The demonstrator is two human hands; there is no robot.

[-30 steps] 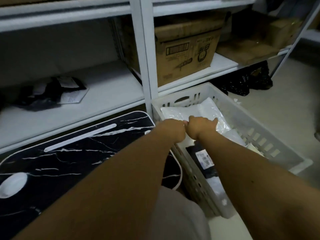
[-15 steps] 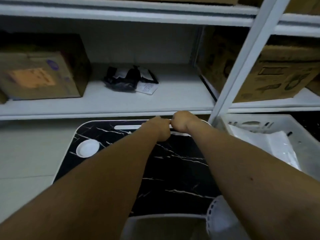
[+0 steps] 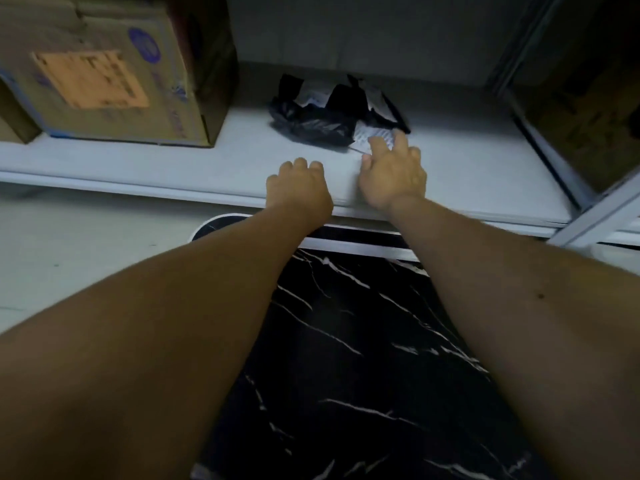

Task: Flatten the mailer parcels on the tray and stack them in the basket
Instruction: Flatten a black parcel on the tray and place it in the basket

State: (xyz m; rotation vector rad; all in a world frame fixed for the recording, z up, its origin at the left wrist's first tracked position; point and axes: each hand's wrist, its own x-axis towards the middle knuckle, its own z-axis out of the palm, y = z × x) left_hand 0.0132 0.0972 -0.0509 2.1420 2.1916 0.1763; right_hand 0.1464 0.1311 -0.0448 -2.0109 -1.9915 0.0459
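Both hands moved from tray edge up onto shelf (image 3: 173, 161). Right hand (image 3: 393, 176) fingers spread, reaching crumpled black mailer (image 3: 311, 123); left hand (image 3: 299, 188) loosely curled, holding nothing. Tray (image 3: 346, 341) below.

White shelf (image 3: 138, 161): cardboard box (image 3: 104, 71) at left, crumpled black mailer (image 3: 311, 123) with paper label (image 3: 375, 136) at centre. Black marbled tray (image 3: 363, 341) below.

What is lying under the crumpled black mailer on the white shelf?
A white paper label sticks out from under the black mailer at its right side, flat on the shelf. The right hand reaches to it. What else lies under the mailer is covered.
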